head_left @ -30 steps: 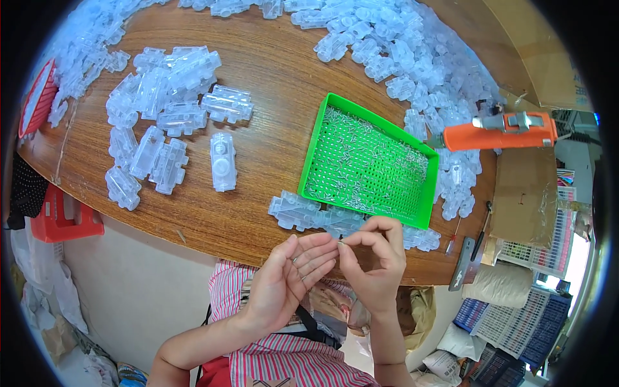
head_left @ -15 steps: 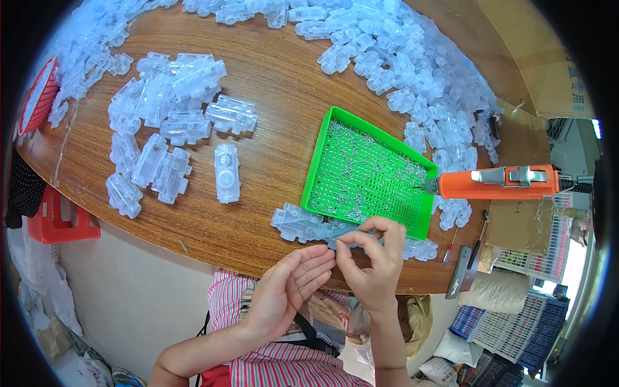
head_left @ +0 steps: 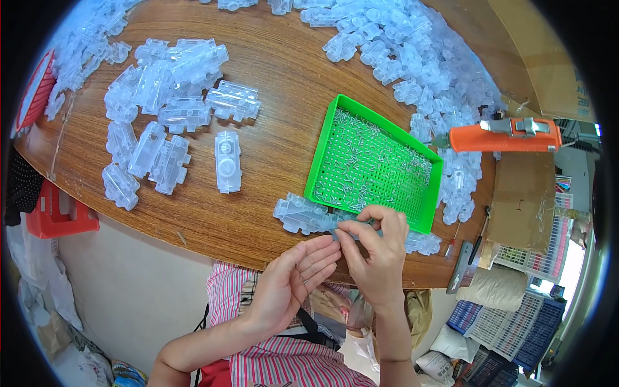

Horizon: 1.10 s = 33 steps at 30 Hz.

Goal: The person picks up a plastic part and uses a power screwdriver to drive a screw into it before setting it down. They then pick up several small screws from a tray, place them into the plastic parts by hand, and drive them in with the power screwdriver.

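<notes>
Clear plastic housing (head_left: 309, 217) lies at the wooden surface's (head_left: 284, 97) near edge, just beside the green tray (head_left: 422, 222) of pins. Right hand (head_left: 377, 248) pinches its end, grip closed on it. Left hand (head_left: 290, 284) is open, fingers extended, empty.

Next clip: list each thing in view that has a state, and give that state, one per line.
Left hand: open, palm up, holding nothing visible.
Right hand: fingers pinched on a clear plastic part at the table edge.
Green tray: flat on the table, holding many small pins.
Orange power screwdriver: hanging above the table, untouched.
Single clear housing: lying flat, apart from the piles.
</notes>
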{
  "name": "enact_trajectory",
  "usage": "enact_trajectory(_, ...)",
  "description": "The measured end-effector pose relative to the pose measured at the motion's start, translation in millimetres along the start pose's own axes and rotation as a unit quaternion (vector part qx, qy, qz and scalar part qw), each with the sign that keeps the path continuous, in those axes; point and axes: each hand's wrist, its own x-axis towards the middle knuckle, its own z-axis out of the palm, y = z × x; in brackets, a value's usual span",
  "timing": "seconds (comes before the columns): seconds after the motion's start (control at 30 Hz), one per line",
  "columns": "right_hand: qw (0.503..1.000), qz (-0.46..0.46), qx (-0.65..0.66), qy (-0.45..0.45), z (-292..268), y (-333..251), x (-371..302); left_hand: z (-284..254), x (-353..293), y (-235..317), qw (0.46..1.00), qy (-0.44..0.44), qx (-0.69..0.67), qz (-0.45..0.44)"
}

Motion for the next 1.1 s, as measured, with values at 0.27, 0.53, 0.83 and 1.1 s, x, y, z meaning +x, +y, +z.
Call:
enact_trajectory(0.27, 0.994, -0.081, -0.052, -0.051, -18.6, 11.2, 9.5, -0.3, -1.6, -2.7, 1.000, -0.001, 0.010, -0.014)
enact_trajectory(0.53, 0.991, -0.099, -0.035, -0.083, -14.1, 18.4, 8.4, -2.7, 0.2, -4.8, 1.000, 0.000, 0.000, -0.012)
enact_trajectory(0.83, 0.998, -0.045, 0.040, -0.035, -1.1, 20.1, 4.1, -2.6, 1.6, -5.8, 1.000, 0.001, -0.005, -0.007)
enact_trajectory(1.1, 0.961, 0.054, 0.269, -0.035, -6.2, -14.2, -19.7, 6.0, -7.5, 2.4, 0.999, -0.017, 0.038, -0.023)
